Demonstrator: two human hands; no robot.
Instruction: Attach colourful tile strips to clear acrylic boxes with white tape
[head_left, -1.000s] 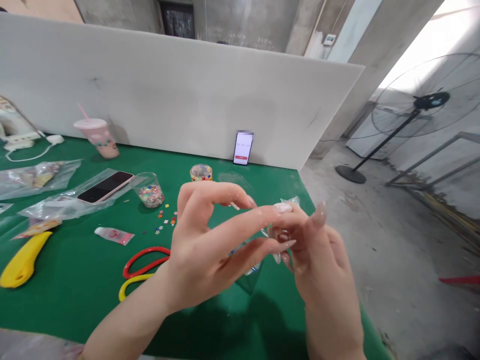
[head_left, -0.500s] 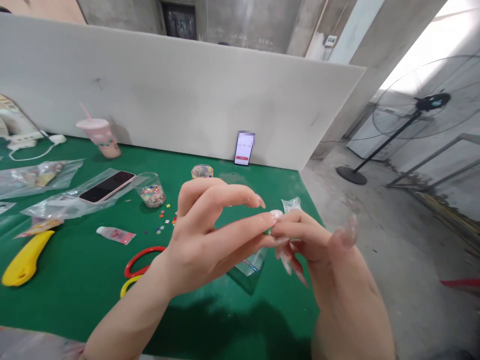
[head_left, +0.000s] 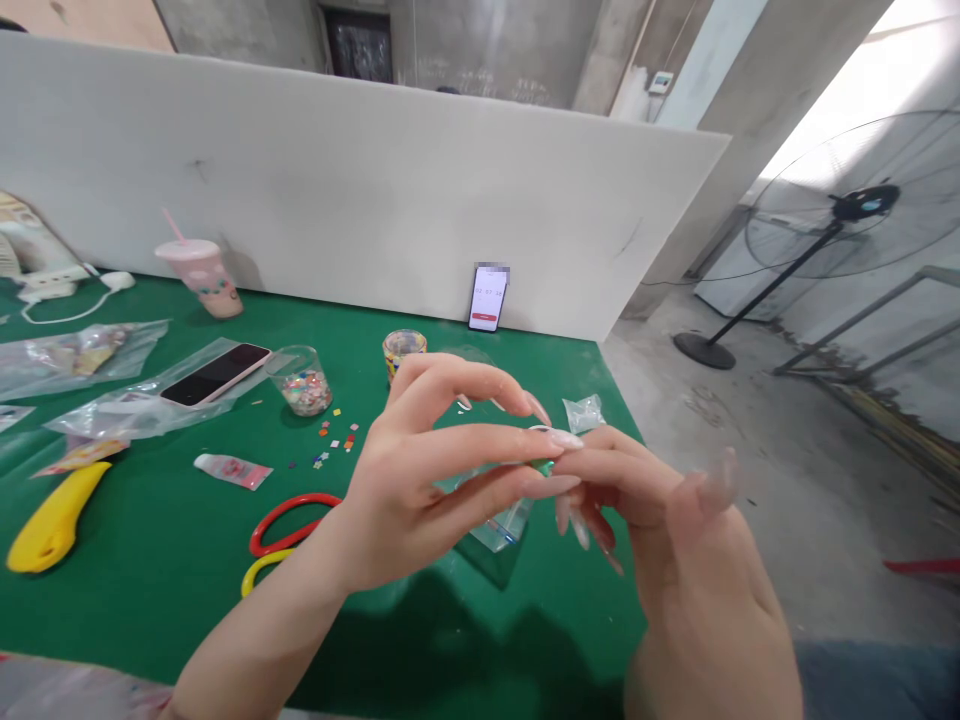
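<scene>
Right hand (head_left: pixel 675 540) lower, near table edge (head_left: pixel 611 400).

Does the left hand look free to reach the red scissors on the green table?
Probably not right away: the left hand is pinching a small clear bag together with the right hand. The red scissors lie uncovered just beneath its wrist.

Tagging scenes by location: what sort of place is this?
Likely a makeshift craft bench in a bare concrete workshop: green felt-topped table, clear cup of coloured beads, white partition board, black pedestal fan.
</scene>
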